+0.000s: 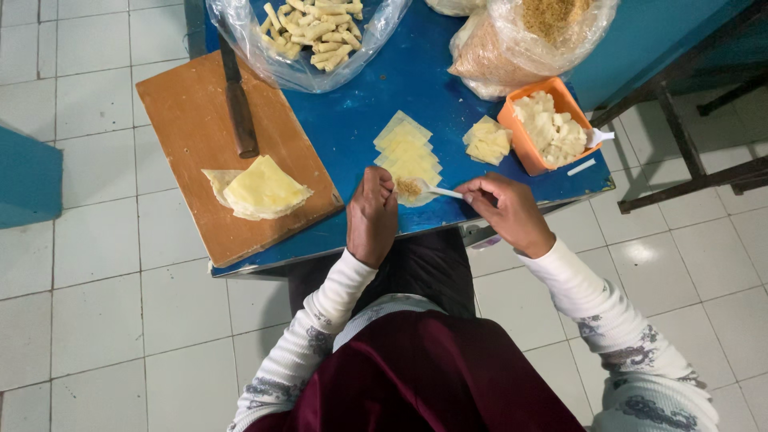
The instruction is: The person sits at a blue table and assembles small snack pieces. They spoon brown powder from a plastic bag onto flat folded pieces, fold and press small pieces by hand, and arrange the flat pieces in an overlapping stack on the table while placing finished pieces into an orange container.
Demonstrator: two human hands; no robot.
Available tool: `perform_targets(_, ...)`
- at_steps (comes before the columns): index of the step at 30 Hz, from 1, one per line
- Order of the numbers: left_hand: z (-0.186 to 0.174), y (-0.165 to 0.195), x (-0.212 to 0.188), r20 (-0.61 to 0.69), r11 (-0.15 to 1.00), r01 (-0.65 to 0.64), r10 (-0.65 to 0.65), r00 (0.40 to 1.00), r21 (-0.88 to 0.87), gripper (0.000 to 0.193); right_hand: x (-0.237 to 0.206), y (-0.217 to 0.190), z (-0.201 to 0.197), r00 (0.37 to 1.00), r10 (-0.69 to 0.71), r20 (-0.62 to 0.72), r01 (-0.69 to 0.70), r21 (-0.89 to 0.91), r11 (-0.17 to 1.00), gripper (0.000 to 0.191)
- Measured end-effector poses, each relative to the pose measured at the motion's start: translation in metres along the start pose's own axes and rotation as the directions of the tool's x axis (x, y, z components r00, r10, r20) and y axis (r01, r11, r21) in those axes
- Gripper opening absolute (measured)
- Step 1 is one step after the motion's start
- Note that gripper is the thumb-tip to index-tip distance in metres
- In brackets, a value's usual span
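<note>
My left hand [371, 214] rests with curled fingers on the near end of a row of pale yellow dough squares [408, 152] laid on a small blue table [352, 120]. It touches the nearest square, which carries a bit of brown filling [409, 188]. My right hand [506, 210] holds a white plastic spoon [438, 191] whose tip sits at that filling. A smaller pile of cut squares [488, 142] lies to the right of the row.
A wooden cutting board [192, 136] at left bears a dark-handled knife [238, 100] and a stack of thin dough sheets [260, 190]. An orange tub [520, 140] holds white pieces. Clear bags hold rolled pastries [312, 28] and brown crumbs [512, 48]. The floor is tiled.
</note>
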State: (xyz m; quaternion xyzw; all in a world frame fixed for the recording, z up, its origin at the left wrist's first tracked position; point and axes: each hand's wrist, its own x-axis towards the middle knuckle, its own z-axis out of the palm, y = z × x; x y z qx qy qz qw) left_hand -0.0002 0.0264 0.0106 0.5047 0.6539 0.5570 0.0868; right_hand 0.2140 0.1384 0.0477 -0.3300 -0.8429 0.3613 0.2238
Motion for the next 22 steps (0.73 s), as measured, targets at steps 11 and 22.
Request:
perform_targets(11, 0.0005, -0.0056, -0.0004, 0.025, 0.996, 0.016, -0.014, 1.000, -0.084, 0.038, 0.0013, -0.0064, -0.0046, 0.917, -0.388, -0.092, 0.350, -0.280, 0.894, 0.016)
perform_targets(22, -0.0009, -0.0075, -0.0025, 0.009, 0.999, 0.010, -0.009, 1.000, -0.044, 0.042, 0.0031, -0.0095, 0.0039, 0.833, -0.548, -0.082, 0.462, -0.443, 0.768, 0.023)
